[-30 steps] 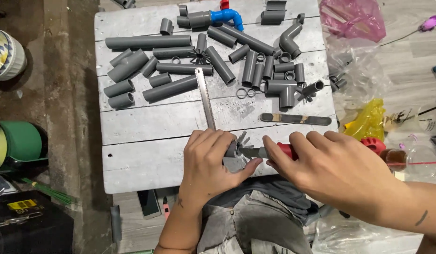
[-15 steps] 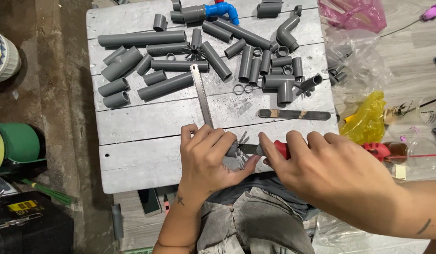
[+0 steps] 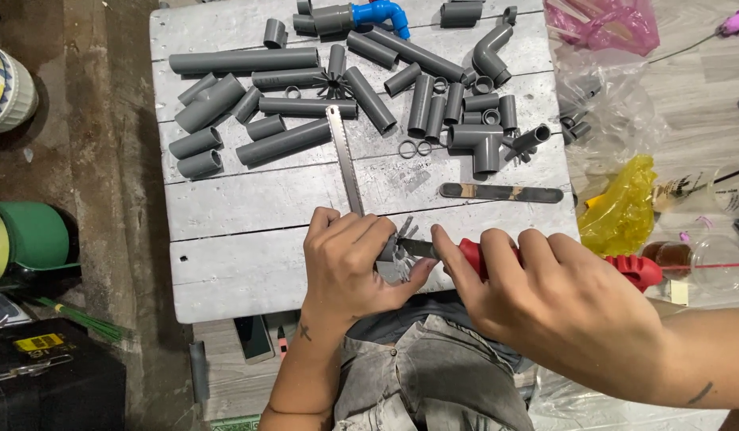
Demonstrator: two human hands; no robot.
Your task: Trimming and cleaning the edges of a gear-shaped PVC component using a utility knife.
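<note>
hands on tool, crosswise, tip leftward

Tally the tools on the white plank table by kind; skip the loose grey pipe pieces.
Bare silver saw blade: 1
Dark flat strip tool: 1
Red-handled tool, gripped by the right hand against a small grey finned piece in the left hand: 1
Total: 3

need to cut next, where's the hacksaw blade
In the head view, the hacksaw blade lies mid-table, running from the grey pipes down to the left hand.
</note>
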